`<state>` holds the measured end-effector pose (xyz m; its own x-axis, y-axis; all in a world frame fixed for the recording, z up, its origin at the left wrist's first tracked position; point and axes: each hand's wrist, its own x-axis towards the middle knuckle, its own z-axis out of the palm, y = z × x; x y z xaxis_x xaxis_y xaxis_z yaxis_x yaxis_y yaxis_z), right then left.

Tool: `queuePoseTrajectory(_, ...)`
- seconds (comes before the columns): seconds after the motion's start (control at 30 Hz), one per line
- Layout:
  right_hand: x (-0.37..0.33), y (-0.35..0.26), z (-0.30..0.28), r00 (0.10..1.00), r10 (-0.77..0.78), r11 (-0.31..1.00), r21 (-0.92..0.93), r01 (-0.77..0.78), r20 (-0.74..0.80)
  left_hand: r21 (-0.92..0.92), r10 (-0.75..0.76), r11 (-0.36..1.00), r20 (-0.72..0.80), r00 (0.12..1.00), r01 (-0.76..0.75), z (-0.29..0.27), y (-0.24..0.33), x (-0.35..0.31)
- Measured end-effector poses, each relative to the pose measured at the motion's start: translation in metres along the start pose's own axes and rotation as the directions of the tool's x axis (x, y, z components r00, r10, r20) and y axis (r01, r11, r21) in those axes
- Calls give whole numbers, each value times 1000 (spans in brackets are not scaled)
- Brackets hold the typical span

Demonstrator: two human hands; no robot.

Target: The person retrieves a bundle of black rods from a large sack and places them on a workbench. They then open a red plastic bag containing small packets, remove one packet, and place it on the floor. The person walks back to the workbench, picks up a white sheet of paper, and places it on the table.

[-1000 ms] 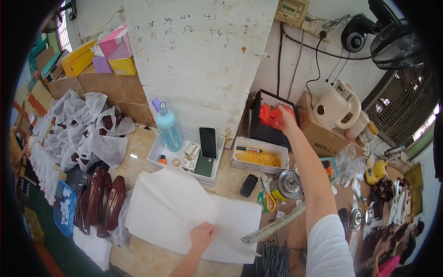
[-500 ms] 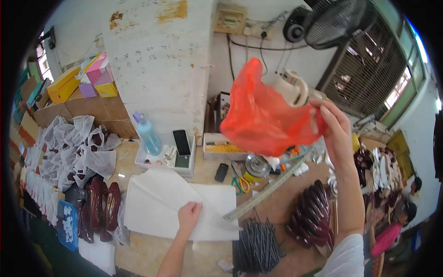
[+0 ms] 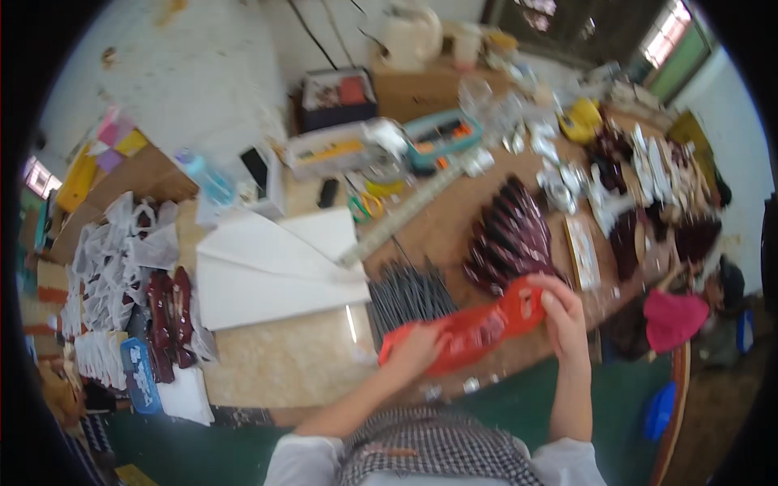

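Observation:
A red plastic bag [image 3: 478, 334] stretches between my two hands at the table's front edge. My right hand [image 3: 563, 317] pinches its right end beside a cut-out handle hole. At the other end, my left hand [image 3: 417, 350] is closed on the bag, with its fingertips partly hidden. Just behind lie a bundle of thin dark rods [image 3: 409, 296] and a fanned stack of glossy maroon shoe pieces [image 3: 519, 231]. White paper sheets [image 3: 275, 271] rest left of the rods, and the tip of a long ruler [image 3: 405, 215] lies at their right edge.
Maroon shoes [image 3: 168, 316] and white bags [image 3: 121, 259] crowd the left side. Behind the paper are scissors [image 3: 366, 206], a white tray [image 3: 271, 194] with a phone and a teal tray [image 3: 442, 138]. A person in a pink top [image 3: 675, 320] is at the right.
The red bag came down from high over the table to its front edge. My left hand left the paper and took hold of the bag. The view shifted down and right.

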<state>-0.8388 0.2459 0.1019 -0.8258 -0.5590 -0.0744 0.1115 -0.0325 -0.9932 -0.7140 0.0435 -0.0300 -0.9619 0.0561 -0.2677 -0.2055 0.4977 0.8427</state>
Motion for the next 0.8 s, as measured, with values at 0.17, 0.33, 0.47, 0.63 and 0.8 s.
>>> queuePoseTrajectory(0.17,-69,65,-63,932,108,969,-173,-177,-346,61,95,993,33,995,-96,71,-17,11)
queuePoseTrajectory(0.33,-132,129,-82,937,-208,386,-904,-185,-281,36,-156,988,232,960,151,113,-27,40)
queuePoseTrajectory(0.47,-127,91,-41,917,-226,329,-912,-245,-328,66,-134,989,84,987,129,116,-20,43)
queuePoseTrajectory(0.63,-103,131,-11,993,-39,630,-774,-65,-116,28,-115,993,78,990,113,116,-13,37)
queuePoseTrajectory(0.8,-74,312,-50,969,-247,149,-989,18,-20,-30,-198,979,94,976,202,97,6,33)
